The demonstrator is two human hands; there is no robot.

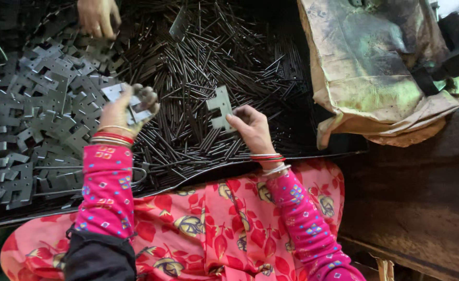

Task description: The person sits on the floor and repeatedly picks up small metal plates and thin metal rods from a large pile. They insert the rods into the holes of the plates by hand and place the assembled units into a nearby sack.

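Tray (292,156): shallow, dark sheet metal, thin raised front rim. Contents, left part: heap of notched flat metal plates (37,119), grey, too many to count. Contents, centre and right: heap of thin dark metal pins (198,73), loose, uncounted.

Left hand (128,109): fingers curled and closed around one notched plate (116,92), lifted above the plate heap.

Right hand (251,127): thumb and fingertips pinched on one notched hinge plate (220,108), held upright over the pins.

Third hand (98,16), another person's, top edge, resting on the plate heap.

Sack (375,67): one, stained tan, crumpled, overlapping the tray's right end.

Surface, right: dark worn wooden bench (422,198).

Wearer: pink floral garment (208,224), bangles on both wrists.
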